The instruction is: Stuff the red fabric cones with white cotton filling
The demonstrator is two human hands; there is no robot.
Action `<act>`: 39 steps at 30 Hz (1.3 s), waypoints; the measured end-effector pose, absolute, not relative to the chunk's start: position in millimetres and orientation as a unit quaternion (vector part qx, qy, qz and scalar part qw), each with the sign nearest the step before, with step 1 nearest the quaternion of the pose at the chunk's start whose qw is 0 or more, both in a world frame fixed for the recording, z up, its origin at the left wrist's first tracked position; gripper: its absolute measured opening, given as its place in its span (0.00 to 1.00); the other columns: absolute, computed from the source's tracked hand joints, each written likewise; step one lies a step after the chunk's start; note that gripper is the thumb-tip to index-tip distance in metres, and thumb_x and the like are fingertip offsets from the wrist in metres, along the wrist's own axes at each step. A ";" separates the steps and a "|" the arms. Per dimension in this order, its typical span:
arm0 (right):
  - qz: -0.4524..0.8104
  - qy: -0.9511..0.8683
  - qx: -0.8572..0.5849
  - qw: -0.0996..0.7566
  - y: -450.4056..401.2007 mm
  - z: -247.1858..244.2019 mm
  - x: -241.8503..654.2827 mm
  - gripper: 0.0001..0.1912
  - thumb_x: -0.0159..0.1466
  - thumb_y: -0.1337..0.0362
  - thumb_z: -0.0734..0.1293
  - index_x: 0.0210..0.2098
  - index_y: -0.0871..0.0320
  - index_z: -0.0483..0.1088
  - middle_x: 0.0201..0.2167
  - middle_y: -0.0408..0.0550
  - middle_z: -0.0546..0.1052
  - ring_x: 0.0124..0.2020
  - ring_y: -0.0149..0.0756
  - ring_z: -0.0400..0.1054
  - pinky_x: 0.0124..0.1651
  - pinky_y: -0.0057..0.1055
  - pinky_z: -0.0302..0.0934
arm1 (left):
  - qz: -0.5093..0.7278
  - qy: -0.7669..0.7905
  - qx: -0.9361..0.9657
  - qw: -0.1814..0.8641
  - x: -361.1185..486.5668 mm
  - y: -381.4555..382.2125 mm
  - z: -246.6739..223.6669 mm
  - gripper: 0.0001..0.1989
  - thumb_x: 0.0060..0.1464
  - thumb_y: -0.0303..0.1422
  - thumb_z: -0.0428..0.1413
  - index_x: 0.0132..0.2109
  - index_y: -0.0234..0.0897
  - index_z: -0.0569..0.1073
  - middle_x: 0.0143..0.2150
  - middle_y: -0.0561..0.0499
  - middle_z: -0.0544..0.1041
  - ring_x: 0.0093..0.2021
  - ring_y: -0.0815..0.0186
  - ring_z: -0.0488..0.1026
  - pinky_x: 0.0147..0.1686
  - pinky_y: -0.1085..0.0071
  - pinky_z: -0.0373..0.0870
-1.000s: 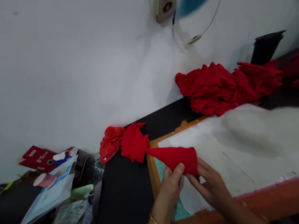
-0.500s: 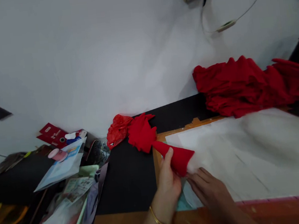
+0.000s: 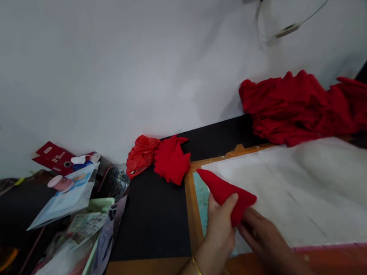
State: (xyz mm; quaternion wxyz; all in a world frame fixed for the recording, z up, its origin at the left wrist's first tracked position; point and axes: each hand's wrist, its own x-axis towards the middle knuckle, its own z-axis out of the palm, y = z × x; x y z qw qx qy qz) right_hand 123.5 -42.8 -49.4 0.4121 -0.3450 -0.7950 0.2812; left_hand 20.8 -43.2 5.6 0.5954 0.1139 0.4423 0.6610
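A red cloth cone [image 3: 230,189] is gripped in my left hand [image 3: 220,223], its thumb pressed on the near side. The narrow tip points up and left, the wide mouth toward the lower right. My right hand [image 3: 262,234] is at that mouth, fingers bent together; their tips are hidden by the cone's edge, so what they hold cannot be seen. Beyond the cone lies a small pile of red pieces [image 3: 172,160]. To the right spreads a white sheet [image 3: 284,197] with a blurred mound of white stuffing [image 3: 341,173] on it.
A large heap of red cloth [image 3: 292,108] rests along the wall. Beside the small pile sits a red plastic bag [image 3: 142,155]. At left are a pale green bin [image 3: 100,204], a pink roll [image 3: 60,183] and a red box [image 3: 54,157]. A cable [image 3: 329,1] hangs above.
The cone has moved slightly right, away from the small red pile. White stuffing that showed at its mouth is now out of sight, and my right fingers are closer in. The view has shifted slightly.
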 end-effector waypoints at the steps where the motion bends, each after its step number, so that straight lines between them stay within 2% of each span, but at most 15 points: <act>1: 0.284 -0.797 -0.334 0.415 -42.1 -47.2 125.2 0.11 0.65 0.70 0.59 0.43 0.55 0.69 0.40 0.51 0.76 0.39 0.38 0.75 0.38 0.29 0.72 | 0.662 0.444 0.112 0.594 19.2 -43.0 3.5 0.27 0.42 0.29 0.68 0.50 0.34 0.71 0.40 0.46 0.80 0.37 0.63 0.78 0.41 0.69 0.74; 3: 0.266 -0.801 -0.326 0.425 -42.3 -45.1 129.4 0.12 0.66 0.70 0.59 0.46 0.54 0.68 0.43 0.52 0.74 0.43 0.38 0.73 0.41 0.28 0.71 | 0.667 0.436 0.107 0.595 15.3 -41.9 0.0 0.26 0.43 0.31 0.68 0.50 0.34 0.71 0.41 0.45 0.80 0.38 0.63 0.77 0.41 0.69 0.73; 6: 0.204 -0.797 -0.349 0.449 -45.4 -49.9 134.2 0.10 0.67 0.71 0.59 0.45 0.55 0.67 0.42 0.52 0.73 0.41 0.37 0.73 0.40 0.28 0.72 | 0.673 0.426 0.083 0.599 10.2 -38.3 -3.3 0.24 0.47 0.36 0.66 0.50 0.33 0.72 0.42 0.44 0.80 0.37 0.64 0.77 0.39 0.70 0.74; 9: 0.128 -0.801 -0.373 0.450 -46.8 -58.0 132.7 0.14 0.67 0.71 0.59 0.52 0.57 0.64 0.46 0.56 0.71 0.45 0.41 0.72 0.42 0.32 0.72 | 0.666 0.434 0.044 0.605 8.2 -34.3 -3.9 0.22 0.50 0.40 0.64 0.49 0.33 0.74 0.42 0.44 0.80 0.37 0.64 0.78 0.38 0.71 0.74; 11: 0.081 -0.822 -0.367 0.429 -45.2 -60.2 128.3 0.15 0.68 0.71 0.57 0.53 0.59 0.64 0.47 0.59 0.70 0.46 0.43 0.71 0.40 0.35 0.73 | 0.665 0.432 0.031 0.608 8.7 -32.8 -2.0 0.22 0.51 0.41 0.63 0.50 0.34 0.73 0.45 0.43 0.80 0.41 0.62 0.78 0.41 0.70 0.74; 15: 0.023 -0.842 -0.351 0.408 -40.7 -57.6 118.9 0.12 0.66 0.72 0.57 0.45 0.60 0.69 0.42 0.59 0.71 0.42 0.46 0.70 0.35 0.37 0.73 | 0.675 0.430 0.041 0.598 10.6 -32.4 4.2 0.25 0.52 0.43 0.62 0.54 0.35 0.71 0.49 0.42 0.79 0.47 0.58 0.77 0.47 0.66 0.74; 18: 0.013 -0.851 -0.320 0.417 -40.3 -59.7 116.2 0.12 0.64 0.76 0.57 0.37 0.58 0.69 0.34 0.54 0.73 0.39 0.44 0.71 0.43 0.41 0.71 | 0.671 0.460 0.051 0.580 10.8 -31.7 5.2 0.27 0.50 0.40 0.64 0.54 0.36 0.70 0.45 0.42 0.80 0.44 0.57 0.79 0.45 0.65 0.75; 20: 0.050 -0.860 -0.306 0.404 -39.9 -64.5 116.3 0.14 0.63 0.76 0.56 0.40 0.59 0.69 0.36 0.55 0.75 0.40 0.43 0.72 0.44 0.39 0.71 | 0.667 0.473 0.070 0.572 11.7 -30.7 3.2 0.26 0.49 0.39 0.65 0.52 0.34 0.70 0.43 0.42 0.80 0.42 0.57 0.79 0.44 0.65 0.75; 22: 0.126 -0.871 -0.311 0.359 -37.9 -68.6 117.3 0.16 0.62 0.74 0.55 0.45 0.61 0.69 0.39 0.58 0.77 0.40 0.43 0.73 0.40 0.36 0.71 | 0.660 0.477 0.100 0.571 13.8 -29.9 0.1 0.24 0.48 0.39 0.65 0.49 0.33 0.71 0.41 0.42 0.80 0.41 0.58 0.79 0.43 0.66 0.75; 25: 0.263 -0.872 -0.314 0.267 -33.2 -66.8 119.5 0.13 0.60 0.71 0.57 0.39 0.60 0.71 0.35 0.56 0.78 0.37 0.44 0.74 0.38 0.35 0.69 | 0.654 0.485 0.128 0.567 18.1 -30.7 -4.2 0.23 0.48 0.39 0.65 0.49 0.33 0.70 0.40 0.44 0.80 0.37 0.61 0.78 0.40 0.67 0.75; 27: 0.349 -0.851 -0.310 0.240 -30.7 -60.2 121.1 0.12 0.59 0.69 0.58 0.38 0.59 0.71 0.34 0.54 0.78 0.37 0.44 0.74 0.41 0.36 0.69 | 0.651 0.489 0.132 0.566 20.2 -32.3 -5.3 0.23 0.49 0.39 0.65 0.50 0.34 0.70 0.40 0.46 0.79 0.36 0.63 0.77 0.39 0.68 0.74; 30: 0.442 -0.793 -0.318 0.273 -29.0 -49.7 124.5 0.13 0.58 0.65 0.59 0.41 0.59 0.70 0.35 0.52 0.77 0.40 0.45 0.72 0.45 0.39 0.68 | 0.642 0.479 0.140 0.583 20.8 -35.3 -3.8 0.24 0.48 0.39 0.65 0.50 0.35 0.70 0.39 0.48 0.78 0.35 0.66 0.76 0.38 0.70 0.73; 33: 0.515 -0.737 -0.324 0.295 -28.1 -45.6 129.0 0.16 0.57 0.62 0.61 0.43 0.60 0.70 0.34 0.51 0.77 0.42 0.46 0.71 0.45 0.40 0.68 | 0.616 0.476 0.167 0.605 19.7 -37.8 -1.6 0.22 0.46 0.39 0.66 0.45 0.34 0.71 0.35 0.49 0.77 0.32 0.67 0.74 0.35 0.71 0.72; 36: 0.569 -0.706 -0.318 0.278 -27.6 -47.5 132.5 0.14 0.55 0.60 0.63 0.40 0.58 0.70 0.31 0.48 0.75 0.36 0.43 0.70 0.41 0.37 0.69 | 0.589 0.488 0.167 0.622 18.0 -39.3 -2.8 0.19 0.43 0.40 0.68 0.37 0.32 0.73 0.29 0.50 0.76 0.28 0.68 0.72 0.31 0.73 0.70; 39: 0.598 -0.683 -0.309 0.283 -28.2 -50.9 133.1 0.09 0.54 0.61 0.63 0.35 0.57 0.68 0.28 0.45 0.73 0.30 0.38 0.67 0.34 0.34 0.67 | 0.573 0.480 0.156 0.646 13.9 -40.1 -6.4 0.18 0.44 0.41 0.67 0.35 0.31 0.74 0.29 0.48 0.77 0.28 0.67 0.73 0.31 0.73 0.69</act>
